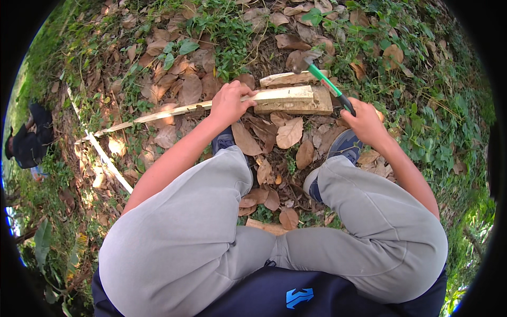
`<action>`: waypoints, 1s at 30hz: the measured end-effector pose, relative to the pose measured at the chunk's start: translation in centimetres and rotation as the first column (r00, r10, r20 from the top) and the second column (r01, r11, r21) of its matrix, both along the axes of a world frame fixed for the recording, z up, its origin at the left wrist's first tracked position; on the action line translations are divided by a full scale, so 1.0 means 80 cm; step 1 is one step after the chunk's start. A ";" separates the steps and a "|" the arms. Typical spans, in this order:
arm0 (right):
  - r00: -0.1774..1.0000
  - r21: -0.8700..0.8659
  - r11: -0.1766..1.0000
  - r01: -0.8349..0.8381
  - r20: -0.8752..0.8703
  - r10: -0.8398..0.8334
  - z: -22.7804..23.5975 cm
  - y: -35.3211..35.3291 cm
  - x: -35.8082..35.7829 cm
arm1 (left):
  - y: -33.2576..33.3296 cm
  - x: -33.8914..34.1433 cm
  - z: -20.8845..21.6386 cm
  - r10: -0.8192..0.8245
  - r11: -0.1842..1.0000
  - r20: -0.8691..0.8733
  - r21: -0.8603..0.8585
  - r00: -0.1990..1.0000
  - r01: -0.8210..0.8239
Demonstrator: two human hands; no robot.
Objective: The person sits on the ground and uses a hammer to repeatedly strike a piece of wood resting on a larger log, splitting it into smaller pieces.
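My left hand (230, 104) is closed around a long, pale wooden strip (285, 94). The strip's right end rests on a thick wood block (296, 108), and its thinner far part runs off to the left over the leaves. In my right hand (364, 120) is a hammer (326, 80) with a green and black handle, gripped near the bottom. Its metal head, up and to the left of that hand, shows just beyond the block and the strip's right end. A second, short piece of split wood (288, 78) lies behind the block.
Dry brown leaves (290, 132) and green weeds (422, 116) cover the ground. Another pale stick (111, 165) lies at the left, crossing the strip's far end. My shoes (346, 145) stand on either side in front of the block. A person in dark clothes (31, 140) is at the far left.
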State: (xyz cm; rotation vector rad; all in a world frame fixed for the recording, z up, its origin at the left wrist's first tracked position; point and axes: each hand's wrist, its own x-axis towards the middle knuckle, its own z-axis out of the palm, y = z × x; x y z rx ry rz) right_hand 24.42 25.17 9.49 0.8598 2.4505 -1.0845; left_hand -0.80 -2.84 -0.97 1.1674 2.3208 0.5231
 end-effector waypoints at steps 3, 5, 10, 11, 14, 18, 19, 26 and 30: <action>0.962 0.097 0.991 0.093 -0.264 -0.065 0.041 -0.002 -0.028 | -0.003 -0.001 0.003 0.016 1.000 0.022 -0.013 1.000 -0.016; 0.891 0.122 0.976 0.181 -0.441 -0.110 0.054 -0.004 -0.035 | -0.005 -0.001 0.002 0.017 1.000 0.014 -0.006 1.000 -0.016; 0.922 -0.107 0.985 0.138 -0.349 -0.167 -0.014 -0.024 0.019 | 0.000 0.001 0.000 0.011 0.999 0.019 0.030 1.000 -0.011; 0.987 0.035 0.999 -0.009 -0.158 0.014 -0.021 -0.031 0.023 | -0.001 0.001 -0.001 0.010 1.000 0.018 0.028 1.000 -0.011; 0.992 0.085 0.996 -0.024 0.122 0.013 -0.052 -0.057 0.052 | 0.000 0.002 -0.002 0.012 1.000 0.017 0.028 1.000 -0.013; 0.962 0.111 0.991 -0.072 0.271 0.040 -0.010 -0.059 0.028 | -0.002 -0.001 -0.002 0.009 1.000 0.007 0.003 1.000 -0.009; 0.960 0.118 0.990 -0.075 0.276 0.040 -0.012 -0.058 0.031 | -0.003 -0.001 -0.001 0.011 1.000 0.009 0.008 1.000 -0.012; 0.939 0.191 0.966 -0.174 0.327 0.105 0.044 -0.018 -0.008 | 0.000 0.001 -0.003 0.007 1.000 0.001 0.017 1.000 -0.007; 0.995 0.313 0.946 -0.090 0.058 0.075 0.076 -0.001 -0.037 | -0.003 -0.001 0.000 0.021 1.000 0.005 -0.006 1.000 -0.021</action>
